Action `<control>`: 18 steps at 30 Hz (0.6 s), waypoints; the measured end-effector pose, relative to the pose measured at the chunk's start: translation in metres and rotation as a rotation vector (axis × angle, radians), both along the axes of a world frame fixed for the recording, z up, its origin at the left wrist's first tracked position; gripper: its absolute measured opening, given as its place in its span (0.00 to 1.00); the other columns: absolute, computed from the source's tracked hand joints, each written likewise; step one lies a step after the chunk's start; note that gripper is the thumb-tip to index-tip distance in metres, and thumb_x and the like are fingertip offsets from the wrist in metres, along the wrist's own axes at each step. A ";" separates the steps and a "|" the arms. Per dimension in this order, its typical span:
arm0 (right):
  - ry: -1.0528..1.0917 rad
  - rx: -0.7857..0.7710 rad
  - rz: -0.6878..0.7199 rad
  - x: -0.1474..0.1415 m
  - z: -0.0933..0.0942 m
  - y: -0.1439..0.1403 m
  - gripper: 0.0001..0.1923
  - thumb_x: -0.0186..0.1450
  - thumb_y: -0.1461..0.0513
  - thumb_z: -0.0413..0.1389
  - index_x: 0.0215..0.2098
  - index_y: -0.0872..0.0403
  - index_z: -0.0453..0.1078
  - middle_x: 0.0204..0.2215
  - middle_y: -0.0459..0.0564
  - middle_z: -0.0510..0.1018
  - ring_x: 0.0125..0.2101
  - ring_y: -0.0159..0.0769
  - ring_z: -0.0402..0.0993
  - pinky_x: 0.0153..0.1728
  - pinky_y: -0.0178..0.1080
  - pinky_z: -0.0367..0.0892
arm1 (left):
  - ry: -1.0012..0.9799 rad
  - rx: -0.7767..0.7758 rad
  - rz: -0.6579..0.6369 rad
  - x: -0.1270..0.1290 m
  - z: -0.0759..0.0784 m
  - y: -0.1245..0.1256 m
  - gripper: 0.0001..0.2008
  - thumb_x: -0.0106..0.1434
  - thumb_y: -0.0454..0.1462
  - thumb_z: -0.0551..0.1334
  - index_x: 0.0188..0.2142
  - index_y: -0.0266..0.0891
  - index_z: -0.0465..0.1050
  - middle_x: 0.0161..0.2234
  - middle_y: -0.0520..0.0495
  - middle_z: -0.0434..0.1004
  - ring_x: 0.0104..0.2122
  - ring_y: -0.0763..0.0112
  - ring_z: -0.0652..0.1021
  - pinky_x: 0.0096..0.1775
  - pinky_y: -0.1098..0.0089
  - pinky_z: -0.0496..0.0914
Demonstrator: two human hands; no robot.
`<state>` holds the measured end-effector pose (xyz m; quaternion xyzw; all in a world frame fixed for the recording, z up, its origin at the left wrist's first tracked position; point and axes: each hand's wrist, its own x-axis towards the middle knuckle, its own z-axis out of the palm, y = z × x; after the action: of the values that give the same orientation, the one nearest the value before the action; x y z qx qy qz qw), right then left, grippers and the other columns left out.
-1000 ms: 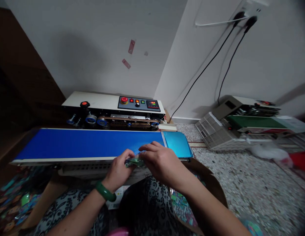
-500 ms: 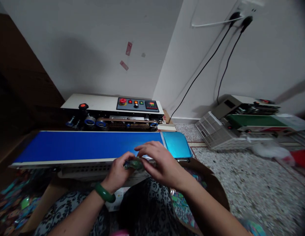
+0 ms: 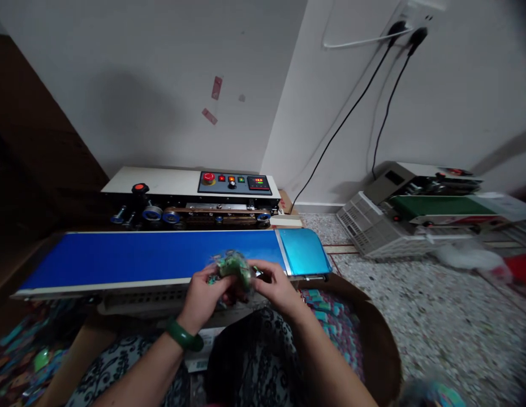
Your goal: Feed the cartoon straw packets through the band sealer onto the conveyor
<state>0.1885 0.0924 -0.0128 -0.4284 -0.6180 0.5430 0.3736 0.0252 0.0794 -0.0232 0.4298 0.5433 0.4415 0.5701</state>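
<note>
A small clear plastic packet with green contents is held up in front of the near edge of the blue conveyor belt. My left hand is closed on its left side, thumb across the front; a green bangle circles that wrist. My right hand pinches the packet's right side between thumb and fingers. Slight blur hides what exactly lies inside. Behind the belt stands the sealing machine, with a red stop button, knobs and a lit red display.
To the right of my lap sits a round-edged brown container of colourful packets. More colourful pieces lie at lower left. A second machine with a green belt rests on a white crate. Black cables run down the wall.
The packet has been raised and turned so more of its green face shows. My right hand has moved from over it to its right side. The view has shifted slightly.
</note>
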 end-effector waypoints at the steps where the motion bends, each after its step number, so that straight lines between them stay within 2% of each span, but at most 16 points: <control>1: 0.003 -0.021 0.014 0.000 0.000 -0.001 0.14 0.54 0.60 0.56 0.40 0.52 0.72 0.31 0.47 0.74 0.30 0.33 0.65 0.33 0.36 0.61 | 0.006 -0.018 0.039 0.001 -0.001 0.001 0.09 0.47 0.38 0.64 0.27 0.34 0.74 0.17 0.52 0.72 0.15 0.74 0.68 0.19 0.73 0.64; 4: 0.039 -0.051 -0.014 -0.001 -0.002 -0.002 0.21 0.52 0.59 0.58 0.44 0.52 0.69 0.35 0.47 0.73 0.30 0.32 0.64 0.32 0.35 0.61 | -0.021 -0.044 0.121 0.003 -0.004 0.003 0.11 0.46 0.39 0.65 0.29 0.34 0.73 0.17 0.53 0.72 0.15 0.74 0.68 0.20 0.73 0.64; 6: 0.066 -0.017 -0.109 -0.003 -0.004 -0.002 0.25 0.48 0.59 0.62 0.45 0.52 0.67 0.36 0.47 0.72 0.29 0.30 0.63 0.31 0.34 0.60 | -0.015 -0.038 0.131 0.003 -0.006 0.004 0.12 0.46 0.40 0.65 0.29 0.34 0.73 0.18 0.53 0.72 0.16 0.74 0.68 0.21 0.73 0.64; 8: 0.073 0.041 -0.222 -0.006 -0.008 -0.002 0.22 0.47 0.59 0.62 0.41 0.53 0.68 0.31 0.45 0.71 0.28 0.30 0.62 0.31 0.33 0.60 | 0.015 -0.031 0.116 0.004 -0.007 0.005 0.12 0.47 0.40 0.65 0.30 0.34 0.74 0.16 0.54 0.70 0.16 0.74 0.68 0.22 0.74 0.64; 11: 0.088 0.057 -0.307 -0.009 -0.014 -0.002 0.10 0.53 0.58 0.58 0.32 0.54 0.68 0.27 0.45 0.70 0.29 0.30 0.63 0.32 0.33 0.60 | 0.041 -0.022 0.093 0.004 -0.007 0.004 0.12 0.48 0.41 0.65 0.29 0.33 0.73 0.13 0.55 0.67 0.16 0.74 0.67 0.22 0.74 0.64; 15: 0.104 0.074 -0.390 -0.012 -0.021 -0.002 0.17 0.51 0.59 0.60 0.37 0.52 0.64 0.33 0.46 0.69 0.29 0.29 0.65 0.27 0.31 0.61 | 0.006 -0.016 0.093 0.006 -0.007 0.003 0.12 0.49 0.42 0.64 0.28 0.34 0.72 0.13 0.54 0.67 0.17 0.74 0.68 0.23 0.74 0.65; 18: 0.042 0.199 -0.405 -0.013 -0.022 -0.001 0.10 0.50 0.61 0.60 0.29 0.54 0.64 0.30 0.46 0.69 0.31 0.31 0.66 0.32 0.33 0.62 | -0.030 -0.013 0.090 0.006 -0.007 0.003 0.12 0.48 0.41 0.65 0.30 0.34 0.73 0.15 0.54 0.69 0.17 0.75 0.68 0.23 0.73 0.66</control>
<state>0.1759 0.0914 -0.0352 -0.4934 -0.5618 0.4021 0.5284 0.0313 0.0821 -0.0299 0.3945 0.5563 0.4698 0.5605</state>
